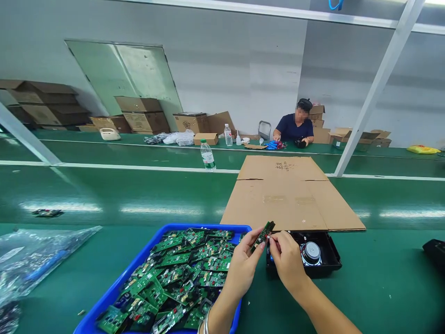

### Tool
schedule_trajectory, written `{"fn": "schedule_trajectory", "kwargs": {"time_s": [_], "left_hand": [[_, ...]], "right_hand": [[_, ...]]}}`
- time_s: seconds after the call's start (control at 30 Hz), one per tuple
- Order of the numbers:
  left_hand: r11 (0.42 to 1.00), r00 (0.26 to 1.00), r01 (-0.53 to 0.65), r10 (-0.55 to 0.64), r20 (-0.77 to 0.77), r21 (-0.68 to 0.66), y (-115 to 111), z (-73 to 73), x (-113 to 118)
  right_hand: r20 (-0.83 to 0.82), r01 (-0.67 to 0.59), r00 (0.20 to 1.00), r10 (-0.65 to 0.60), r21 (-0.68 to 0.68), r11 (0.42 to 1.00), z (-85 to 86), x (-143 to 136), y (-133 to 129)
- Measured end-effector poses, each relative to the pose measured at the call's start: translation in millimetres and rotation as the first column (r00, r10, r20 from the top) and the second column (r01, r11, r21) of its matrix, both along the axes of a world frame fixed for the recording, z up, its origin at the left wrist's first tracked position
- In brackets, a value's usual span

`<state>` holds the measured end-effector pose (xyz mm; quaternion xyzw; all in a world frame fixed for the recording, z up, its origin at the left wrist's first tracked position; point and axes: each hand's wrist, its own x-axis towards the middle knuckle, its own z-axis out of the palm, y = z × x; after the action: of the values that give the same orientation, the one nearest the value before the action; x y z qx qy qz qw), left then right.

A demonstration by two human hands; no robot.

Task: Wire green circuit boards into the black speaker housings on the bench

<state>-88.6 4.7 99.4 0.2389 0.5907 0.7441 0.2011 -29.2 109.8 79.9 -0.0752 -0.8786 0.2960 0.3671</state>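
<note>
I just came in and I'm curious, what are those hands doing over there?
The left hand holds up a small green board, and the right hand pinches at its edge. Behind the right hand is a black case with a round speaker. A blue tray of more boards sits beside them.

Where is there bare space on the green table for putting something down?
Mostly bare: between the plastic bag and blue tray, and right of the speaker housing. Crowded: inside the tray, around the left hand and right hand.

Tray [130, 268] left of speaker case [325, 267]
</note>
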Motion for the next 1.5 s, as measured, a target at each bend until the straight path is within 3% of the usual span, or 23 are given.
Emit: {"fn": "schedule_trajectory", "kwargs": {"time_s": [0.3, 0.57, 0.7, 0.8, 0.9, 1.0, 1.07, 1.2, 1.27, 1.37, 1.5], "left_hand": [[0.999, 0.997, -0.021, 0.018, 0.072, 0.037, 3, -3.5, 4], [0.999, 0.999, -0.048, 0.048, 0.007, 0.002, 6, -7.7, 10], [0.998, 0.998, -0.060, 0.060, 0.019, -0.017, 8, -8.3, 8], [0.995, 0.993, 0.060, -0.051, 0.104, -0.081, 3, -4.6, -1], [0.965, 0.959, 0.227, -0.197, 0.202, -0.133, -9, 6.2, -8], [0.933, 0.936, 0.292, -0.233, 0.265, -0.209, -22, 17.6, -7], [0.894, 0.904, 0.375, -0.293, 0.311, -0.246, -26, 21.3, 0], [0.840, 0.848, 0.504, -0.437, 0.300, -0.202, -13, 17.6, 20], [0.867, 0.868, 0.466, -0.409, 0.282, -0.175, 2, 12.9, 26], [0.936, 0.921, 0.317, -0.264, 0.286, -0.156, 30, 5.6, 29], [0.973, 0.963, 0.192, -0.161, 0.214, -0.130, 53, -1.9, 27]], "right_hand": [[-0.180, 0.100, 0.982, -0.061, 0.218, 0.971, -4.9, -3, -4], [-0.252, 0.141, 0.964, -0.081, 0.232, 0.962, -6.7, -2, -7], [-0.145, 0.099, 0.987, -0.068, 0.218, 0.971, -6.3, -3, -4], [0.070, -0.014, 0.998, -0.002, 0.237, 0.971, 1.8, 2, 2], [0.158, -0.082, 0.986, 0.057, 0.160, 0.984, 15.2, 15, 16], [0.158, 0.010, 0.987, -0.009, -0.006, 1.000, 25.2, 32, 39], [0.288, 0.079, 0.957, -0.040, -0.124, 0.989, 27.0, 42, 57], [0.493, 0.182, 0.867, -0.075, -0.174, 0.968, 19.1, 50, 88], [0.484, 0.140, 0.875, -0.017, -0.218, 0.966, 12.1, 49, 97], [0.430, 0.037, 0.892, 0.141, -0.380, 0.924, 1.3, 43, 103], [0.407, 0.058, 0.899, 0.160, -0.473, 0.879, -9.0, 32, 100]]}}
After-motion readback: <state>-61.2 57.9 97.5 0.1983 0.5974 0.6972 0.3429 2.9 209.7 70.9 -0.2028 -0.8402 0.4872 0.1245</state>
